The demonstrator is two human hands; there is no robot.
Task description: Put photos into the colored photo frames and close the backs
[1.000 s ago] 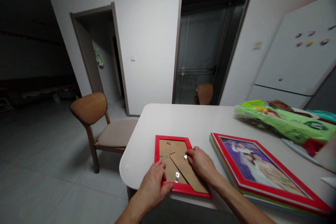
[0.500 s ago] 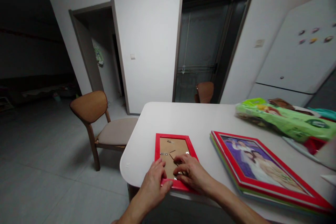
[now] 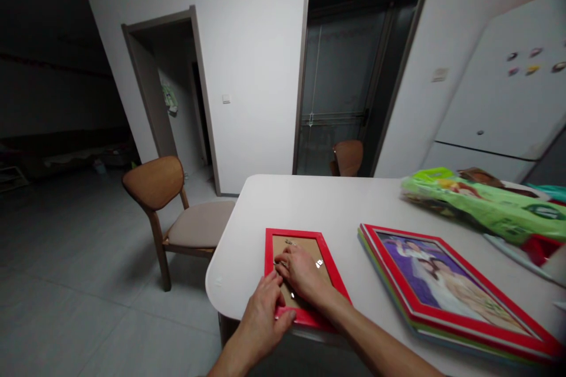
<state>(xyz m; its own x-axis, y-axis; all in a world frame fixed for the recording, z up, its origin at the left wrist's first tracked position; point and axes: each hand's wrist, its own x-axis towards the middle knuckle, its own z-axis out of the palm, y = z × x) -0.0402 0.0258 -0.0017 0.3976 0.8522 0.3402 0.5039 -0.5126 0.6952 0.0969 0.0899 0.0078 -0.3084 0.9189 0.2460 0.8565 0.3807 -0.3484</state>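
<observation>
A red picture frame [image 3: 336, 274] lies face down near the front edge of the table, its brown backing board [image 3: 305, 240] showing. My left hand [image 3: 265, 309] grips the frame's near left corner, thumb along the bottom edge and fingers over the left side. Bent across the backing, my right hand [image 3: 303, 274] has its fingertips closed at the metal clip on the left side, which they mostly cover. Another metal clip [image 3: 319, 263] shows on the right side. Small metal parts also sit near the top and bottom of the board.
To the right lies a stack of frames [image 3: 384, 283], topped by a red-framed wedding photo [image 3: 442, 283]. Behind it is a green plastic package [image 3: 481, 197]. A wooden chair [image 3: 154, 182] stands left of the white table [image 3: 327, 200], and another chair [image 3: 348, 156] beyond it.
My right hand has moved from the bottom clip up and left to the left-side clip. My left hand stays at the frame's near left corner. The view has shifted slightly.
</observation>
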